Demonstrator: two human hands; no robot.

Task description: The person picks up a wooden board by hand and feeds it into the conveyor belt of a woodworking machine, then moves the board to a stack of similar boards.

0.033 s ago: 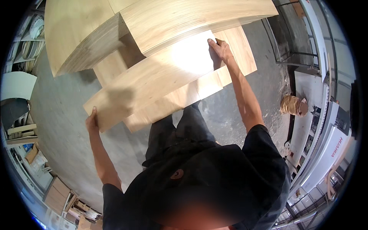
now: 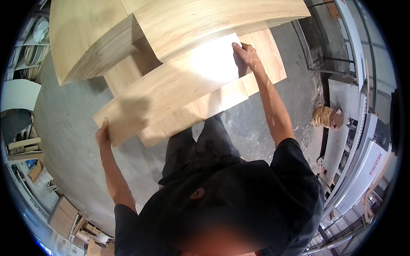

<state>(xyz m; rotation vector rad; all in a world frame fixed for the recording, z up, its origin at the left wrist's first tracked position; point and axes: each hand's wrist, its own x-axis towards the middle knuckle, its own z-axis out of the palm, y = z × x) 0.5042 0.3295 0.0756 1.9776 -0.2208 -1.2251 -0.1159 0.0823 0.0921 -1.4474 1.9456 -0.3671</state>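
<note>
Board (image 2: 168, 89): long, flat and pale wood-coloured, it spans the gap between the person's two hands, slanting from a near left end to a farther right end, with its broad face up.
Left hand (image 2: 103, 134): closed on the board's left end, thumb lying on the top face near the corner; the other fingers are mostly hidden.
Right hand (image 2: 247, 55): gripping the board's right end, thumb on the top face, the remaining fingers bent down past the edge and only partly visible.
Grip and board: nearly the whole length lies between the two holds, one at each end, and the middle is untouched by either hand.
Lower boards (image 2: 232, 96): under the held board, showing along its near side; whether they touch it cannot be told.
Tall stack (image 2: 222, 15): just beyond the board's far edge.
Left stack (image 2: 89, 30): beside the tall stack.
Floor (image 2: 70, 113): grey, around the boards.
</note>
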